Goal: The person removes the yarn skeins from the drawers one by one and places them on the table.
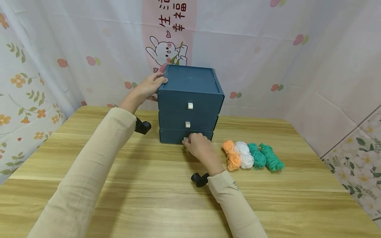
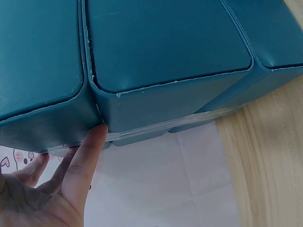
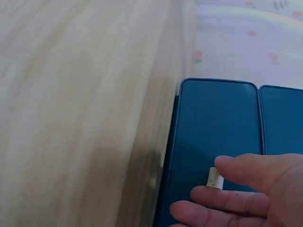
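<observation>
A dark blue three-drawer cabinet (image 1: 190, 79) stands upright at the back of the table, its drawers closed, with white knobs on their fronts. My left hand (image 1: 151, 86) rests against its upper left side, thumb at the top edge. In the left wrist view, the fingers (image 2: 85, 165) of that hand touch the cabinet's side with little bend. Low at the front, my right hand (image 1: 200, 147) is at the bottom drawer (image 1: 171, 136). The right wrist view has the drawer's white knob (image 3: 215, 178) between my thumb and index finger, which pinch it.
Right of the cabinet, small yarn skeins lie in a row: orange (image 1: 233, 160), white (image 1: 246, 161) and green (image 1: 272, 158). A printed curtain (image 1: 253, 49) hangs behind the wooden table (image 1: 154, 201). Clear tape (image 2: 165, 125) runs along the cabinet's side.
</observation>
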### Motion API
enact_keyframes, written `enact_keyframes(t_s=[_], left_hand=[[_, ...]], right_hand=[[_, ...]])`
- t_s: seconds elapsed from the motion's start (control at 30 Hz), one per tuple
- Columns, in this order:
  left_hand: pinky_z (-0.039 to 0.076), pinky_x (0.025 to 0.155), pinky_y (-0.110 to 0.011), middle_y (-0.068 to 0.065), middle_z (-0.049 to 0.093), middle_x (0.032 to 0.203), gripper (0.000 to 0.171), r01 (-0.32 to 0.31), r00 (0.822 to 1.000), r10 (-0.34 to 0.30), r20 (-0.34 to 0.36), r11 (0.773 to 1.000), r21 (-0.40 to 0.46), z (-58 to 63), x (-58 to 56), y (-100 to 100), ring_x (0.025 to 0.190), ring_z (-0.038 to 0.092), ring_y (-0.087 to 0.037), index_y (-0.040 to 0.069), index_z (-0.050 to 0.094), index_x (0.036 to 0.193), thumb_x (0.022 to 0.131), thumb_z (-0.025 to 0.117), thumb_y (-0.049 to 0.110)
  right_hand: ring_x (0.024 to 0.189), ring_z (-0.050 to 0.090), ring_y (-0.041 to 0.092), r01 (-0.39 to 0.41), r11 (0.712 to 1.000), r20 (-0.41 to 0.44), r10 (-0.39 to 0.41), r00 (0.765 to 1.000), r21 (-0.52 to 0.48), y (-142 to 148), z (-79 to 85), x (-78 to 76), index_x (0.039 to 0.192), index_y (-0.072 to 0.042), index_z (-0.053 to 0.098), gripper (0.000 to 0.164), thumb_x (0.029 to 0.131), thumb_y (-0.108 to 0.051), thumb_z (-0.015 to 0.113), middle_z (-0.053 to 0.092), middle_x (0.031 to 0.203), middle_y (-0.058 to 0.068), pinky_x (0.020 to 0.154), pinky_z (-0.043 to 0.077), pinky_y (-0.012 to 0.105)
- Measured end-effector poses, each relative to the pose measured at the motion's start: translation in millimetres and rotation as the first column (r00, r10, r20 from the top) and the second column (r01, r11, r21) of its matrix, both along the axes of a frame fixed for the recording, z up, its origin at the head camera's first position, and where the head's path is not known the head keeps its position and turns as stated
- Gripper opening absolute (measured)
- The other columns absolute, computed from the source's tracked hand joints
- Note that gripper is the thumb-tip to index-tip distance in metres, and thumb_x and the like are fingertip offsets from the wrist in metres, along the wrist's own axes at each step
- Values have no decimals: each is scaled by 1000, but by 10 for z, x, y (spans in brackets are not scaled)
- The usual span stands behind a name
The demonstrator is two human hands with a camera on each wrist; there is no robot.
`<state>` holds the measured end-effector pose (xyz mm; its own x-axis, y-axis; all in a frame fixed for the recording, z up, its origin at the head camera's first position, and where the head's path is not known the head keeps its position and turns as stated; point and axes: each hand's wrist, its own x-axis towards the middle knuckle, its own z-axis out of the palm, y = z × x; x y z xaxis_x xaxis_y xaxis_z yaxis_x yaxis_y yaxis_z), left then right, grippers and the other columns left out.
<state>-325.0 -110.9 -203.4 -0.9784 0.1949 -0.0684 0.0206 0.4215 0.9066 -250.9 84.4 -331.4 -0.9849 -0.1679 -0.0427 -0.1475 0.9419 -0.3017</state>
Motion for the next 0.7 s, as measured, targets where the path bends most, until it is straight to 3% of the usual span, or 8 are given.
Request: enact_keyframes(t_s=[0.13, 0.7], left_hand=[[44, 98, -45, -9, 21, 155, 63, 2, 1000, -2, 0, 1000, -2, -4, -6, 5, 129, 43, -29, 24, 5, 151, 98, 34, 41], [44, 99, -46, -10, 23, 154, 62, -8, 1000, 8, -5, 1000, 2, -8, -15, 17, 127, 44, -30, 24, 7, 151, 98, 34, 40]], right_hand=[[50, 42, 14, -22, 1000, -21, 22, 1000, 21, -7, -36, -25, 63, -11, 48, 38, 94, -31, 54, 40, 57, 0, 46, 31, 25], [48, 38, 12, -87, 996, -17, 87, 996, 31, 2, -44, 12, 60, -12, 42, 37, 94, -21, 54, 35, 54, 0, 47, 29, 23]])
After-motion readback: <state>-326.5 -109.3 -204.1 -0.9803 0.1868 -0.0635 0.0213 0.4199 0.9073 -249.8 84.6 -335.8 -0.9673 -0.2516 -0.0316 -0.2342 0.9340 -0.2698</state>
